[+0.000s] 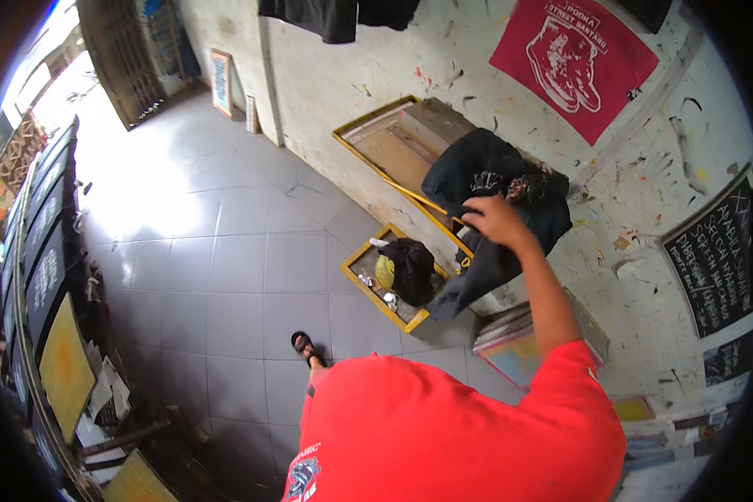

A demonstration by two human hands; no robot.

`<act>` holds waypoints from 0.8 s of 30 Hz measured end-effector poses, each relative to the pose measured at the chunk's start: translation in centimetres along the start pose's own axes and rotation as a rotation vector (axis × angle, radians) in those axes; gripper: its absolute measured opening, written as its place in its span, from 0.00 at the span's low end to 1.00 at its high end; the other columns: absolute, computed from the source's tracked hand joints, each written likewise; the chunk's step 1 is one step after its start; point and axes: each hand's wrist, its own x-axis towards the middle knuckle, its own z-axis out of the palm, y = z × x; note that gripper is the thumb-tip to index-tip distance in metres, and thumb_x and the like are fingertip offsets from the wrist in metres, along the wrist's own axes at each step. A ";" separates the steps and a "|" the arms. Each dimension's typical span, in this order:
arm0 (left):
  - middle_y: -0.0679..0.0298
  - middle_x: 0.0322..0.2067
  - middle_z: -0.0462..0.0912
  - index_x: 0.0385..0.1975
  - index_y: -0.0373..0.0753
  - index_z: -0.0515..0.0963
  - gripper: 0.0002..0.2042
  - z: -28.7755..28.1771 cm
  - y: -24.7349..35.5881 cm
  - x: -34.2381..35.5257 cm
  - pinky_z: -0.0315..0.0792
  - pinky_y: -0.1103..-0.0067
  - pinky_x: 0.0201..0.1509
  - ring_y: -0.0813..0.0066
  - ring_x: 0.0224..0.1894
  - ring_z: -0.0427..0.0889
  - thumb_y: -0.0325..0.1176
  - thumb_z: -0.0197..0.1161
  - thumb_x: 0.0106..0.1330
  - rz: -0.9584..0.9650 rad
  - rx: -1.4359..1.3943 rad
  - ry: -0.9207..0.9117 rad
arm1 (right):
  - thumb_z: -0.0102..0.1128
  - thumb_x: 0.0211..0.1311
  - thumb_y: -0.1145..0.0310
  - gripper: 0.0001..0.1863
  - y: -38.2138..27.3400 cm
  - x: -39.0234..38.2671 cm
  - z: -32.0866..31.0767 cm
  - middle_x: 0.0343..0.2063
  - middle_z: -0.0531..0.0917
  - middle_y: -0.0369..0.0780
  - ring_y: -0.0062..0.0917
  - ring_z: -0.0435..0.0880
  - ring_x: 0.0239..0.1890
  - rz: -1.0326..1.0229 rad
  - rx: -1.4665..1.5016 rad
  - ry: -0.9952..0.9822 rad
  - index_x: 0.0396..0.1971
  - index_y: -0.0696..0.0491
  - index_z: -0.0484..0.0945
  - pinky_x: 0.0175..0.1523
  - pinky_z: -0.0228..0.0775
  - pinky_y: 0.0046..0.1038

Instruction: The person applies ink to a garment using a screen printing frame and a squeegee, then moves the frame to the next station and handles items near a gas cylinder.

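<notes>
My right hand (498,224) reaches from the right to a dark bundle of printed garments (510,167) on a yellow-rimmed frame (368,149) against the wall. Its fingers curl over fabric beside a yellow bar, though exactly what they grip is unclear. A dark grey piece of cloth (468,289) hangs down below my hand. On the floor a smaller yellow-edged tray (356,266) holds a black cloth (414,272) with a yellowish item and crumpled silvery bits. My left hand is not in view.
Racked dark boards (42,217) and yellow screens (65,368) line the left side. Stacked frames (514,351) lean at right. A wall with a red poster (569,71) and blackboard (711,259) bounds the right. Grey tiled floor (293,293) leads to a bright doorway (63,63).
</notes>
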 end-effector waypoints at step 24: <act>0.64 0.21 0.77 0.30 0.36 0.75 0.14 -12.3 26.2 16.1 0.67 0.81 0.22 0.79 0.21 0.74 0.41 0.57 0.68 0.074 -0.139 -0.137 | 0.69 0.48 0.49 0.41 18.7 3.1 -3.8 0.54 0.75 0.55 0.44 0.72 0.60 0.595 -0.152 0.280 0.57 0.62 0.70 0.63 0.61 0.35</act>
